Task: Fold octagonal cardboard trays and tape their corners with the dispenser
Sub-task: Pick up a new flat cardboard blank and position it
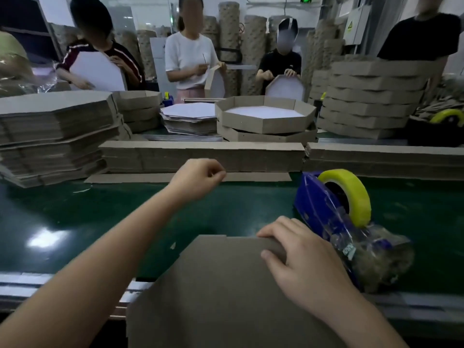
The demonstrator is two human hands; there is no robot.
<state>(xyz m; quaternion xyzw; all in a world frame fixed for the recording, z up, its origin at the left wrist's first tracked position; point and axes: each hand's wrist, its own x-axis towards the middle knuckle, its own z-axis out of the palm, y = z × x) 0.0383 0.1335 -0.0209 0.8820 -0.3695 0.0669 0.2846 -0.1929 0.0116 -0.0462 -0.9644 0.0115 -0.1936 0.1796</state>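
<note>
1. At the near edge of the green belt [100,217] lies a flat cardboard sheet [226,285], brown side up, not yet folded. Its straight far edge runs left to right, and its near part hangs over the metal rail.
2. Right hand [301,259]: the fingers are curled over the far edge of the sheet at its right end and the thumb lies on the top face, so the hand grips that edge.
3. Left hand [198,177]: it is stretched forward across the belt, well apart from the sheet. The fingers are curled in and the thumb meets the forefinger. Nothing shows between them.
4. Loose strip [256,177]: it lies flat on the belt directly below and just beyond the left knuckles. Its long axis runs left to right, in front of a stack of strips [200,156]. The left hand is the nearer hand. Taking the strip probably calls for the fingers to open and drop straight down across its short width.
5. Tape dispenser [326,212]: blue, carrying a yellow roll [356,194]. It stands just beside the right hand, on that hand's right. Its long axis slants from far-left to near-right. Its near end is wrapped in crumpled clear tape.
6. Judged stage: early, with folding not begun and no corner taped.
7. Background: a stack of flat sheets [55,126] at far left, finished trays [266,119] across the belt, and other people handling cardboard.
</note>
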